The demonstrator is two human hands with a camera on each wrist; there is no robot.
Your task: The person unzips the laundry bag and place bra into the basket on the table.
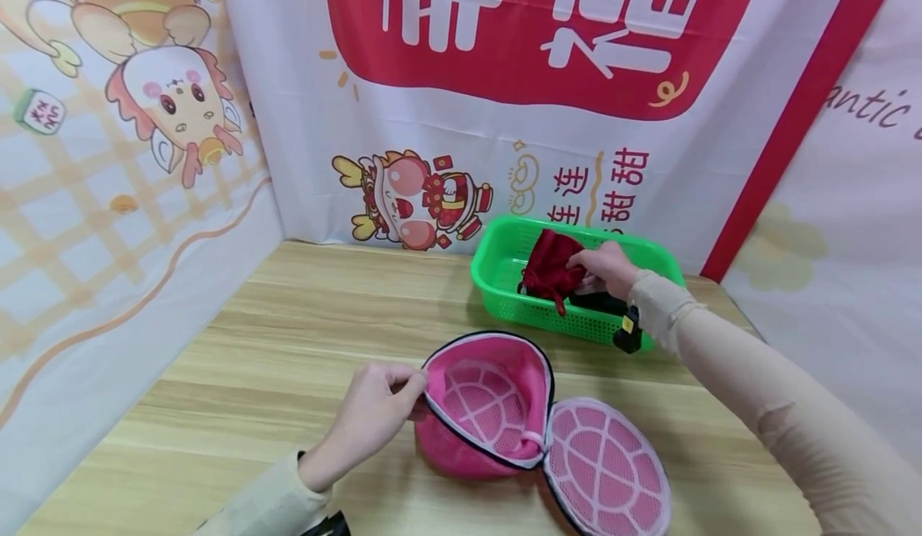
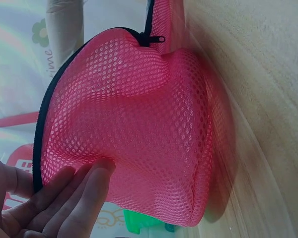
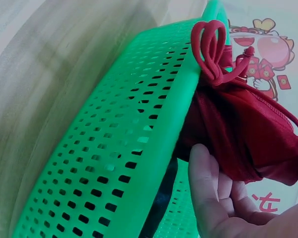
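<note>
My left hand [image 1: 374,408] pinches the zippered rim of a round pink mesh laundry bag [image 1: 461,450] on the table, thumb at the edge and fingers along the outside. The bag's mouth gapes, and its round lid [image 1: 608,468] lies folded out to the right. In the left wrist view, a black zipper pull [image 2: 156,39] hangs at the lid joint. My right hand [image 1: 611,268] grips a dark red drawstring pouch [image 1: 551,260] inside the green basket. The pouch's looped cord [image 3: 208,49] hangs over the basket rim. A black item [image 1: 601,302] lies below this hand, partly hidden.
The perforated green basket [image 1: 569,324] stands at the back of the wooden table [image 1: 288,344], close to a printed cloth backdrop [image 1: 288,120]. Another printed cloth [image 1: 108,280] borders the left side, and a white cloth [image 1: 828,224] hangs on the right.
</note>
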